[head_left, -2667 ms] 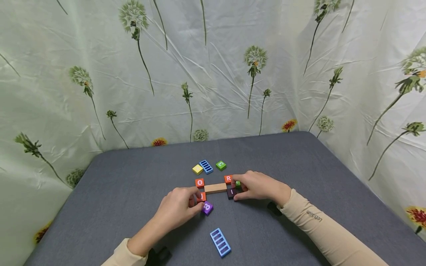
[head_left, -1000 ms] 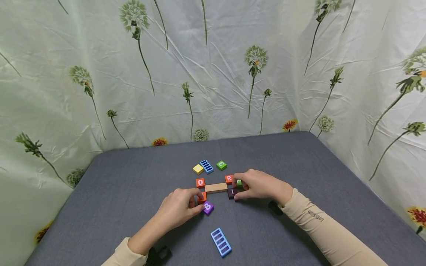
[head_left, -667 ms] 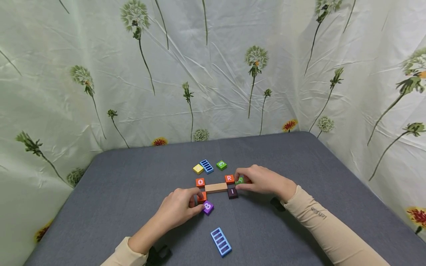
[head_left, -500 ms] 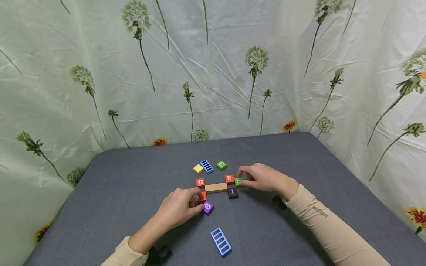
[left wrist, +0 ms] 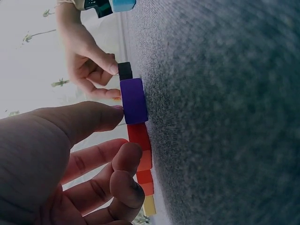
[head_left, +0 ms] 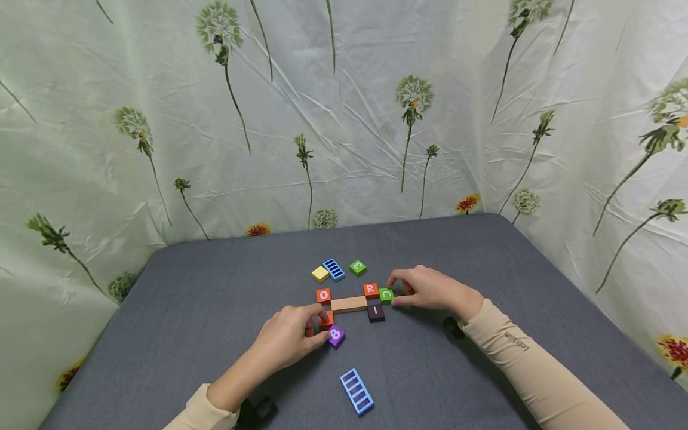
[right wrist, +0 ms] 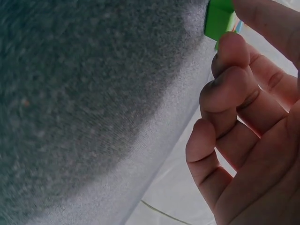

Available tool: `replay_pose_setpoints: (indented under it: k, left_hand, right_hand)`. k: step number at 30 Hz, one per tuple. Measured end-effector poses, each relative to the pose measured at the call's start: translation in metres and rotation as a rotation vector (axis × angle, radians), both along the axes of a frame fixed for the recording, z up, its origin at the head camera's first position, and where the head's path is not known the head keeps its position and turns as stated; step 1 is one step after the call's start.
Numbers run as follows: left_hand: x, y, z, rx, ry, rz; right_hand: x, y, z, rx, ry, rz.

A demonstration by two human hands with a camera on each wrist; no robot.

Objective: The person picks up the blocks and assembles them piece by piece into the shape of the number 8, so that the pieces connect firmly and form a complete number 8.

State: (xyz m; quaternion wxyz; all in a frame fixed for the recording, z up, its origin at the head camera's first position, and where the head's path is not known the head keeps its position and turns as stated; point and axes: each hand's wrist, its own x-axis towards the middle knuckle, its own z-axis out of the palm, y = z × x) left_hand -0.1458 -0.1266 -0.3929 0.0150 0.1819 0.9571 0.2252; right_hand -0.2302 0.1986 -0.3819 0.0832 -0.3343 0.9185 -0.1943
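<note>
The left hand [head_left: 287, 329] rests low beside a purple block marked 8 [head_left: 336, 336]. Its thumb tip touches that block, and its index finger reaches over a red block [head_left: 329, 321], partly hiding it. The other fingers are loosely bent. The right hand [head_left: 430, 289] is beside a green block marked C [head_left: 386, 295], its thumb tip near the block's right corner, its index finger raised. A plain wooden bar [head_left: 349, 304] lies between the hands. Around its ends are a red O block [head_left: 323, 296], a red R block [head_left: 371, 290] and a dark I block [head_left: 375, 313].
Behind the bar lie a yellow block [head_left: 320, 274], a blue striped block [head_left: 334, 270] and another green block [head_left: 357, 267]. A second blue striped block [head_left: 357, 392] lies nearer the front. A flower-print cloth [head_left: 355, 119] hangs behind the grey table [head_left: 226, 275].
The right hand has moved from above the dark I block to the green C block and then slightly right, leaving the C uncovered. The left hand has stayed still.
</note>
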Motion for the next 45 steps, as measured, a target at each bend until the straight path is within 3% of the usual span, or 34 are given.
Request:
replay_pose_setpoints:
  k: [14,31,45]
  left_hand:
    - [0.0,0.0,0.0,-0.006,-0.006,-0.003]
    - [0.0,0.001,-0.002,0.004,-0.003,-0.002]
    - [0.0,0.0,-0.002,0.011,0.0,-0.007]
  right_hand:
    - [0.003,0.003,-0.002,0.043,0.004,-0.047]
    - [0.023,0.013,-0.003,0.021,0.003,-0.054]
    - [0.051,0.008,-0.001,0.045,0.127,-0.053]
